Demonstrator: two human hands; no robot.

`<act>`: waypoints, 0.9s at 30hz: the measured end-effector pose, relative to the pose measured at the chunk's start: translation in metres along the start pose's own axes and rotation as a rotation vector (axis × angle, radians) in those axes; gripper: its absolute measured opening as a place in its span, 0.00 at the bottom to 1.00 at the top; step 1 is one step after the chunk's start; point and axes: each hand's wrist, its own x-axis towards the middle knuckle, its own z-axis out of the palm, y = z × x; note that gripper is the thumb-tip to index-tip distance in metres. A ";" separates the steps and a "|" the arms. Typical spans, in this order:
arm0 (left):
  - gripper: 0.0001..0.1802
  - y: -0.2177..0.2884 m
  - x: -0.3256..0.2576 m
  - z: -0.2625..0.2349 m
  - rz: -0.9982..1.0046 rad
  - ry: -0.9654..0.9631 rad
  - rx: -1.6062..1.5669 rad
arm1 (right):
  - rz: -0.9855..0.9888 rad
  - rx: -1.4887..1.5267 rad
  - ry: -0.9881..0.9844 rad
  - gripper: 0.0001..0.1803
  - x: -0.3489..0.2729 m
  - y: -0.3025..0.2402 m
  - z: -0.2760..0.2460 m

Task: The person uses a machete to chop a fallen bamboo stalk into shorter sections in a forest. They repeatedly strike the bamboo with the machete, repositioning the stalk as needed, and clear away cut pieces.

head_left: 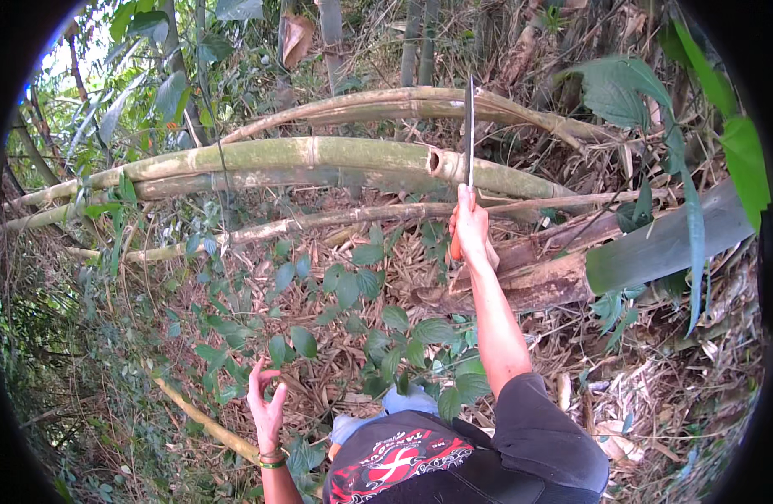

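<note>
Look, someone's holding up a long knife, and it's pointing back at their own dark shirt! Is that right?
Not quite: the head view shows the long knife pointing away from the dark shirt, not back at it. It is being held up, though.

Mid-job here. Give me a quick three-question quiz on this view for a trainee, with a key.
1. Which of the person's hands holds the knife?
2. True or false: the left hand is gripping a bamboo pole.
3. In the picture, the hollow opening in the thick green bamboo stem lies: (a) left of the knife, (b) right of the knife.

Key: 1. The right hand. 2. False; it is open and empty. 3. a.
</note>
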 end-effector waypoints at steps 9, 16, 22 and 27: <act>0.35 -0.003 0.005 0.034 0.006 -0.060 -0.070 | 0.009 -0.076 -0.031 0.32 -0.077 0.100 0.000; 0.35 -0.026 -0.018 0.015 -0.076 -0.068 0.015 | -0.881 -0.010 0.132 0.36 -0.045 -0.174 -0.022; 0.35 -0.045 -0.042 0.017 -0.162 -0.023 0.048 | -1.112 0.411 0.370 0.35 -0.020 -0.149 -0.001; 0.35 -0.029 -0.035 0.037 -0.076 -0.130 0.016 | 0.291 0.362 0.026 0.32 -0.029 0.109 0.041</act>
